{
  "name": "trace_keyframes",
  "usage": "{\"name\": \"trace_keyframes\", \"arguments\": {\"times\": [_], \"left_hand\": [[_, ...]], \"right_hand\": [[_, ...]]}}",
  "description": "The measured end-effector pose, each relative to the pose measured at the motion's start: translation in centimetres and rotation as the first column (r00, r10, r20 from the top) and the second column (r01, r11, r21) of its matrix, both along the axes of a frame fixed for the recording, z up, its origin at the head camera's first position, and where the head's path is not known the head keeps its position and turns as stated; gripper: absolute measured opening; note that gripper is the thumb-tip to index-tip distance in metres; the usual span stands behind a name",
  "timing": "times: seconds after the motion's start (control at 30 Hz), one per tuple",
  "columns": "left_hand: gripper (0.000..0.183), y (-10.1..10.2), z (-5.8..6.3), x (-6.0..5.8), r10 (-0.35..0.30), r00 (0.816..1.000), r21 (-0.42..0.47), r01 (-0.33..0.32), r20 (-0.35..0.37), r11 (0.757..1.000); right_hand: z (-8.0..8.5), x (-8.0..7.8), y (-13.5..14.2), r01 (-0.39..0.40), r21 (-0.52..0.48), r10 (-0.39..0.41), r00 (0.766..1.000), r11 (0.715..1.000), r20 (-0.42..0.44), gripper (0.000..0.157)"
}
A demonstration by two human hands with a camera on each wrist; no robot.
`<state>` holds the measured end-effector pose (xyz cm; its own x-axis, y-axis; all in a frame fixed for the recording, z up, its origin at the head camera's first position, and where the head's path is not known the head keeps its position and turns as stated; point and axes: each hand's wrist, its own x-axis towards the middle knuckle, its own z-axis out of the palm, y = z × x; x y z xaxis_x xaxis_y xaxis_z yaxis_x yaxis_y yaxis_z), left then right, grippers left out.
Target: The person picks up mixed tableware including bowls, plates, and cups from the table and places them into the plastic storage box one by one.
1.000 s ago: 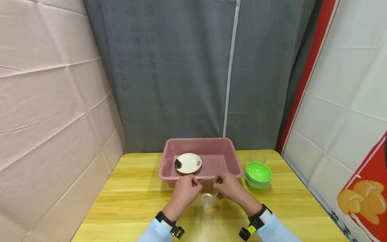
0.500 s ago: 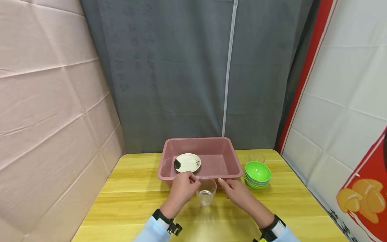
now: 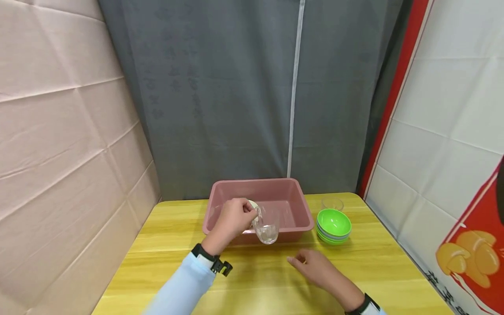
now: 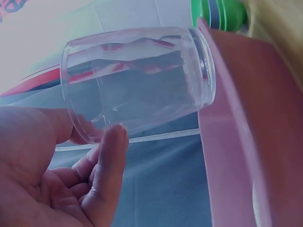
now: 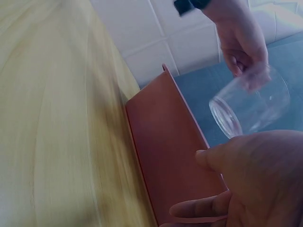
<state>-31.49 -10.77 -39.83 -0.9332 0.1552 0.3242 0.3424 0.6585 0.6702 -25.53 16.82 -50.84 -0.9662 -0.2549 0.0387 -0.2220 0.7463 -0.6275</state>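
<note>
Clear cup (image 3: 267, 231) is pinched by left hand (image 3: 235, 215), tilted near pink basin (image 3: 271, 191); right hand (image 3: 313, 267) is relaxed. Bowls (image 3: 334, 225) are stacked beside basin.

the left hand (image 3: 233, 218) wears a black strap (image 3: 205, 254). a little black box (image 3: 226, 268) pokes out beside that strap. up the arm from it are a white band (image 3: 204, 261) and light blue sleeve (image 3: 179, 284). well right of it, the right hand (image 3: 314, 267) wears another black strap (image 3: 360, 305).
</note>
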Motion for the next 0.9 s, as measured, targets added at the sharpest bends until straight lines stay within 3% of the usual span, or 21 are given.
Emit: {"name": "trace_keyframes", "arguments": {"times": [0.23, 0.4, 0.53, 0.7, 0.8, 0.9], "left_hand": [[0.024, 0.8, 1.6, -4.5, -0.028, 0.999, -0.063, 0.03, 0.04, 0.998], [0.044, 1.4, 2.0, -7.7, -0.058, 0.989, -0.051, 0.066, 0.136, 0.997], [0.051, 2.0, 2.0, -10.1, -0.039, 0.987, -0.059, 0.049, 0.157, 0.997], [0.052, 3.0, 1.2, -12.9, 0.028, 0.982, -0.121, -0.005, 0.189, 0.993], [0.046, 3.5, 0.2, -14.7, 0.083, 0.968, -0.168, -0.043, 0.238, 0.985], [0.035, 3.3, -0.9, -16.9, 0.087, 0.954, -0.155, -0.044, 0.286, 0.987]], "right_hand": [[-0.3, 0.3, 0.3, -0.028, -0.018, 0.029, 1.0, 0.999, 0.006, 0.032], [-0.6, 0.5, 0.5, -0.05, -0.019, 0.05, 0.999, 0.999, 0.012, 0.029], [-0.6, 0.6, 0.6, -0.048, -0.032, 0.049, 0.999, 0.998, 0.023, 0.03], [-0.8, 0.7, 0.8, -0.071, -0.06, 0.073, 0.997, 0.996, 0.029, 0.031], [-1.1, 0.9, 0.8, -0.079, -0.069, 0.081, 0.996, 0.995, 0.033, 0.03], [-1.1, 1.1, 0.8, -0.069, -0.067, 0.072, 0.997, 0.995, 0.041, 0.03]]}}
